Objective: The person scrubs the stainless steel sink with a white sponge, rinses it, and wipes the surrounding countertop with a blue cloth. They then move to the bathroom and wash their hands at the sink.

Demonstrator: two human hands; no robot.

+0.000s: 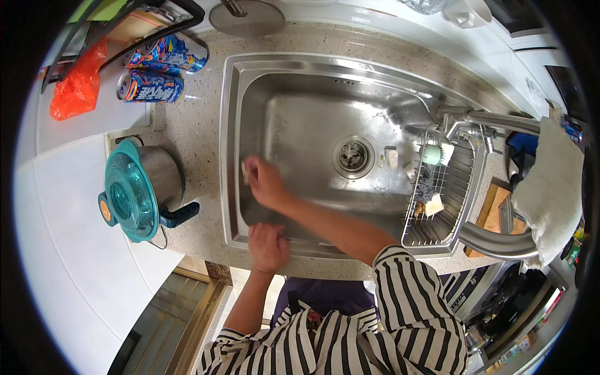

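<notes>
A stainless steel sink (304,126) lies before me. My right hand (266,182) is over its left wall, closed on a small pale pad, perhaps a sponge, pressed to the steel. Near the sink's front left corner, my left hand (268,246) rests on the rim, fingers curled; nothing shows in it, though its palm is hidden. The drain (353,156) has dark bits in it, and a small whitish sponge piece (391,158) lies to its right. A wire basket (438,225) at the right holds a green round item (431,154), grey steel wool (424,183) and a cream sponge (434,205).
At the left stands a steel pot (161,173) with a teal lid (123,192). Blue cans (152,86) and a red plastic bag (77,93) are behind it. A faucet (501,121) and a hanging pale cloth (546,192) are on the right; a pot lid (247,18) leans at the back.
</notes>
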